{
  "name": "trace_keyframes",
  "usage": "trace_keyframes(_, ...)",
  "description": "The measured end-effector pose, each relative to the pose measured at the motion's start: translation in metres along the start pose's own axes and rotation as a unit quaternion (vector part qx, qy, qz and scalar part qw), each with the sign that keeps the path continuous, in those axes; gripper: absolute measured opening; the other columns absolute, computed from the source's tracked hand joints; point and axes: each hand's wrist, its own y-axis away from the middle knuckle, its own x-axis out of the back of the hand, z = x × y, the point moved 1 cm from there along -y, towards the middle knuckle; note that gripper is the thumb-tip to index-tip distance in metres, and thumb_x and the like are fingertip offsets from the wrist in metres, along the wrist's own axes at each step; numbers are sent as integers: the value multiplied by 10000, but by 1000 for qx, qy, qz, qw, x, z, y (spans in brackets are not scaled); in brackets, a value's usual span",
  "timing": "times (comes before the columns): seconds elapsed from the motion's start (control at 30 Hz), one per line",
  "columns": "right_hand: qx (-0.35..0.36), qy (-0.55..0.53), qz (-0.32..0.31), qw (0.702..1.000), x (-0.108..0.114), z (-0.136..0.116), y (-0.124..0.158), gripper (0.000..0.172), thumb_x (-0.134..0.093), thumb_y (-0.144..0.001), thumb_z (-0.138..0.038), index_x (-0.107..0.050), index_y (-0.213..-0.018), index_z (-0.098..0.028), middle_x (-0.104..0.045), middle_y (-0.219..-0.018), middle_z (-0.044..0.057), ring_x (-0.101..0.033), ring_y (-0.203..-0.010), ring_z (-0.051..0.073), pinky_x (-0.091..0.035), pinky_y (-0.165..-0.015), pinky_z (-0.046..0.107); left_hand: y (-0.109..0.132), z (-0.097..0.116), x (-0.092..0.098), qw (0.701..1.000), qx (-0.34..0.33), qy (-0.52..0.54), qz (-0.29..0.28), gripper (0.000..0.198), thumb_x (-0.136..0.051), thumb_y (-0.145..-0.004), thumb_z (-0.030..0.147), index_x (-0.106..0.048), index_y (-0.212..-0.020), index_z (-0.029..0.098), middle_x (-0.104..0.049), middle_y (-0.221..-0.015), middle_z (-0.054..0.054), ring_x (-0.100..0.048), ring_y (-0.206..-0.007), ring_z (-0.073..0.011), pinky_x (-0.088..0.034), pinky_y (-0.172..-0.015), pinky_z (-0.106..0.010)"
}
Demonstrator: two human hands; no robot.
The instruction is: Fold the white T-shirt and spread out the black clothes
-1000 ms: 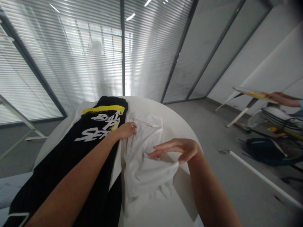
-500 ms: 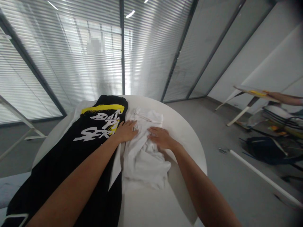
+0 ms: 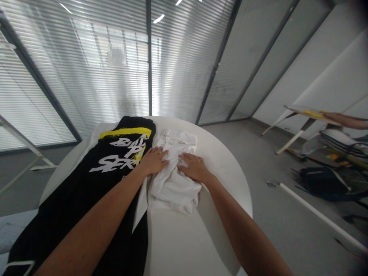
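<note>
A crumpled white cloth garment (image 3: 174,189) lies on the round white table (image 3: 227,168), creased in the middle. My left hand (image 3: 154,160) rests on its left side, fingers stretched forward and slightly apart. On the right side my right hand (image 3: 193,167) presses down with its fingers spread over the fabric. To the left is a long black garment (image 3: 74,199) with a yellow band and white lettering, partly under my left forearm. A pointed white strip (image 3: 140,207) lies along the black garment's right edge. The fabric under both palms is hidden.
Glass partitions with blinds (image 3: 115,88) stand behind the table. At the right, another person's arm (image 3: 345,119) reaches over a second table (image 3: 304,111). A dark bag (image 3: 324,182) and a white pole (image 3: 319,214) are on the floor there.
The white garment's near edge has drawn away from me, and its loose right fold has pulled inward. Both hands stay in nearly the same place on it.
</note>
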Motion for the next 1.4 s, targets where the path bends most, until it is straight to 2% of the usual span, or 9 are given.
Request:
trace_keyframes(0.13,-40,-1,-24,999,-8,9,-15,555,-296,-992,-511,-297,-1506,-302,-246,-1593,57,-194,-1457,283,-200,-1108,590,-5,-2,-3,999,34,-8,20,573,-325,-962,460,-368,-1479,217,-343,-1548,-138,-285,-1430,-295,-209,-1142,-482)
trace_keyframes(0.27,-98,26,37,994,-5,6,-20,504,-374,-971,-450,-405,-1451,-298,-367,-1536,75,-300,-1404,308,-246,-1094,559,-2,0,-2,999,20,-7,38,578,-322,-957,482,-417,-1447,190,-382,-1518,-157,-310,-1418,-280,-203,-1149,-465)
trace_keyframes(0.4,-58,32,36,997,6,-3,-8,489,-511,-862,-335,-525,-1348,-286,-525,-1391,82,-458,-1256,294,-341,-1029,494,1,-2,4,1000,-17,17,-6,594,-425,-909,440,-420,-1443,178,-373,-1517,-176,-299,-1422,-292,-188,-1150,-500)
trace_keyframes(0.67,1,-22,-37,999,29,-3,23,648,-627,-782,-373,-470,-1406,-303,-423,-1438,114,-410,-1269,336,-327,-1008,493,4,14,30,998,-35,36,36,300,-536,-762,206,-644,-1042,185,-583,-1192,-118,-548,-1144,-252,-413,-1008,-385)
trace_keyframes(0.9,-4,-8,-50,999,18,-1,24,553,-417,-920,-575,-491,-1392,-296,-486,-1390,128,-460,-1230,342,-338,-1002,529,6,18,7,997,-53,32,39,522,-384,-940,422,-443,-1403,189,-450,-1447,-130,-393,-1346,-270,-285,-1119,-446)
trace_keyframes(1.03,5,38,-32,999,-4,5,6,588,-353,-969,-544,-325,-1495,-282,-369,-1516,125,-314,-1384,318,-273,-1067,558,-5,4,-3,999,3,-3,46,537,-318,-964,445,-410,-1440,213,-378,-1525,-113,-308,-1406,-306,-196,-1143,-523)
trace_keyframes(1.23,-65,70,54,994,-7,-5,-12,517,-407,-965,-522,-469,-1394,-240,-479,-1410,170,-409,-1297,315,-333,-1030,517,-11,3,11,992,47,-31,113,429,-443,-901,317,-547,-1296,185,-538,-1318,-151,-474,-1245,-290,-337,-1059,-440)
trace_keyframes(1.33,-47,27,96,994,3,-7,-7,434,-507,-929,-491,-577,-1234,-191,-582,-1221,164,-525,-1118,290,-419,-927,425,-2,9,32,998,15,-1,65,367,-522,-842,340,-612,-1167,197,-584,-1201,-136,-541,-1138,-281,-413,-965,-396)
trace_keyframes(1.4,20,-43,79,996,8,-6,-1,311,-535,-926,-399,-607,-1130,-176,-620,-1066,116,-570,-974,227,-441,-865,348,7,12,48,997,-14,57,-43,323,-528,-830,395,-643,-1055,194,-639,-1083,-109,-599,-1021,-251,-450,-888,-343)
